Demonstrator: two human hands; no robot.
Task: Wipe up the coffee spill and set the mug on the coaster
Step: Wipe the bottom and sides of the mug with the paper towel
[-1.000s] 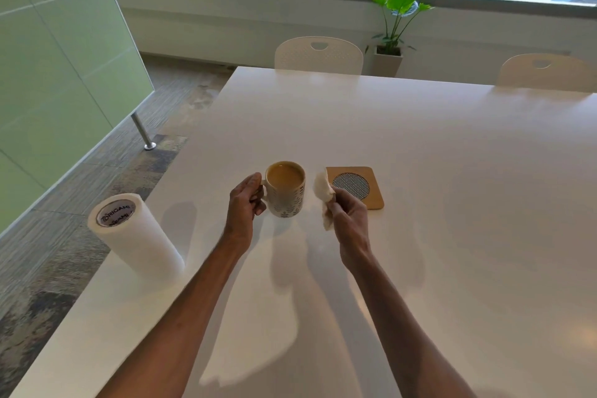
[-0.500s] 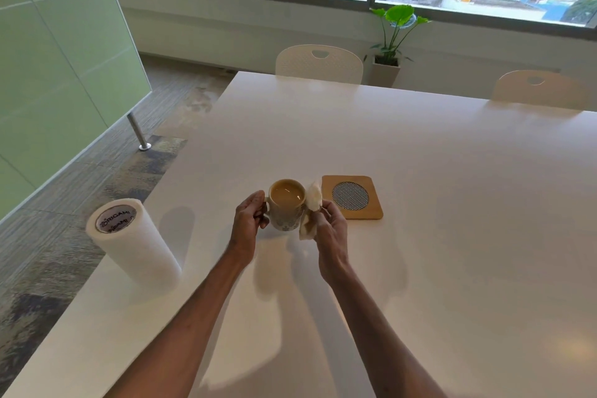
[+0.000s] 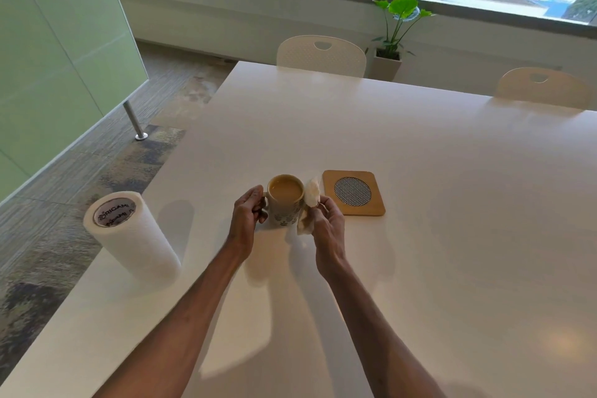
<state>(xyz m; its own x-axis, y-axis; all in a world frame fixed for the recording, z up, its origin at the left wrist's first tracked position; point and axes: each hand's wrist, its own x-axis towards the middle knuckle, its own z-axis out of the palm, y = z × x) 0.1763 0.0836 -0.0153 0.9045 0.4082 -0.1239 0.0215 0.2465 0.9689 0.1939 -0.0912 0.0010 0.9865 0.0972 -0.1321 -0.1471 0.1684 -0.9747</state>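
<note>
A patterned mug (image 3: 285, 202) full of milky coffee is at the middle of the white table (image 3: 420, 171). My left hand (image 3: 248, 215) grips its handle on the left side. My right hand (image 3: 326, 226) holds a crumpled white paper towel (image 3: 309, 207) pressed against the mug's right side. A square wooden coaster (image 3: 353, 192) with a round mesh centre lies flat just right of the mug, with nothing on it. I see no spill on the table around the mug.
A roll of paper towel (image 3: 129, 236) stands upright near the table's left edge. Two pale chairs (image 3: 321, 55) sit at the far side, one on the right (image 3: 542, 87). A potted plant (image 3: 392, 39) stands by the window.
My right hand brought the paper towel from beside the coaster to the mug's right side. The mug and both hands sit slightly lower in view as the camera tilted.
</note>
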